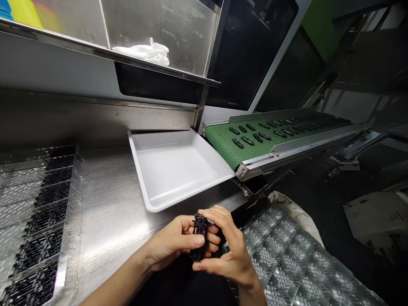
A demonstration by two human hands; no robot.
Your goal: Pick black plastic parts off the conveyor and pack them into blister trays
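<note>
At the near edge of a stainless steel counter (111, 199), a worker's left hand (172, 242) and right hand (228, 248) pinch a black plastic part (199, 236) upright between them, above the counter's near right corner. The left thumb presses across its face with the fingers curled behind, while the right hand arches over the top, its thumb tucked beneath. A white tray (172, 170) sits at the counter's far edge, just beyond the hands and butted against the end of a green conveyor belt (223, 144) carrying rows of black parts (247, 140). Along the counter's left edge lies a clear blister tray (41, 212) loaded with dark parts in its slots, and a stack of clear blister trays (287, 263) rests just right of the hands, off the counter. White gloves (142, 52) lie on a steel shelf (95, 51) overhead.
</note>
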